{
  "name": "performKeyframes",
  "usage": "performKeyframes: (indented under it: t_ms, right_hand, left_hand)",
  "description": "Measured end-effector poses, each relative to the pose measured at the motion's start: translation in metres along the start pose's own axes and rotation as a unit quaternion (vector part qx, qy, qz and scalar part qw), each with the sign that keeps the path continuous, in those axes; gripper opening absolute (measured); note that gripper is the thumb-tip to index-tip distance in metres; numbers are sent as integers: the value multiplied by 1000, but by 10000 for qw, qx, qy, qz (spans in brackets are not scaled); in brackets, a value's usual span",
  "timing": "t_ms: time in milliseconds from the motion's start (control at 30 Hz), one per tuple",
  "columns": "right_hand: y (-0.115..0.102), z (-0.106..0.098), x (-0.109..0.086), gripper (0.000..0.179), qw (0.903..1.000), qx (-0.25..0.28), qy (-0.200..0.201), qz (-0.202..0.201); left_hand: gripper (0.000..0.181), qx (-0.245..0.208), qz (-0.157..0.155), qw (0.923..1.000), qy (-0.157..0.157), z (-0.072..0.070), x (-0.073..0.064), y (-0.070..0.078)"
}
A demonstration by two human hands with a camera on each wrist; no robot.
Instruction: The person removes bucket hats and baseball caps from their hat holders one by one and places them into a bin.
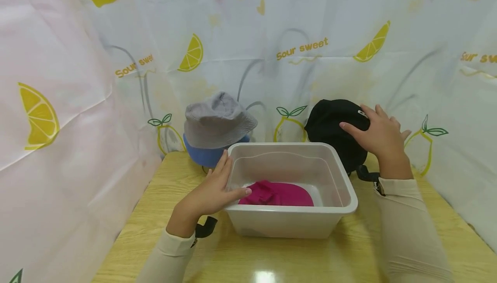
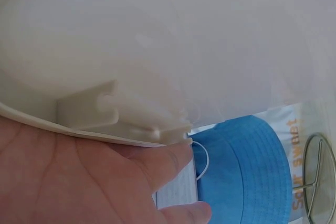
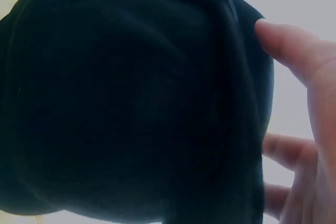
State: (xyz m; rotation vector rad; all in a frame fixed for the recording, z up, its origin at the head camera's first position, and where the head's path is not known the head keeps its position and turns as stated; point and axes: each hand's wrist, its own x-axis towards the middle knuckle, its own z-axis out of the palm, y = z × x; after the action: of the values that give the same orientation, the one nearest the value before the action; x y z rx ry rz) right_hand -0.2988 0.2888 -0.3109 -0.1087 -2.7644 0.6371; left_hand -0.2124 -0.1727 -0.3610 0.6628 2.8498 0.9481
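A white plastic tub (image 1: 287, 222) stands in the middle with a bright pink hat (image 1: 287, 193) lying inside. My left hand (image 1: 211, 190) rests on the tub's left rim, its fingers straight along the outer side and its thumb reaching over the edge. In the left wrist view the palm lies against the rim. A black hat (image 1: 330, 123) with a small white label sits behind the tub's right corner. My right hand (image 1: 382, 134) touches its right side with thumb and fingers spread. In the right wrist view the black hat (image 3: 131, 98) hides some fingertips.
Behind the tub's left corner a grey bucket hat (image 1: 217, 121) sits on top of a blue hat (image 1: 203, 155). A wire stand (image 2: 315, 177) shows beside the blue hat in the left wrist view. Lemon-print curtains (image 1: 233, 28) enclose the wooden table (image 1: 155, 214) at the back and sides.
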Motion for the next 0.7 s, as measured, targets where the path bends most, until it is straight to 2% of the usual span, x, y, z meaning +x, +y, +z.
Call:
performKeyframes:
  t_ms: [333, 533, 700]
  right_hand:
    - [7, 5, 8, 107, 9994, 20, -272, 196]
    - [11, 1, 7, 105, 9991, -203, -216, 295]
    - [15, 0, 9, 101, 9994, -179, -183, 232]
  left_hand:
    - [113, -36, -24, 9999, 111, -4, -5, -2]
    - [111, -38, 86, 9999, 61, -1, -2, 0]
    - [113, -55, 1, 10000, -5, -1, -2, 3]
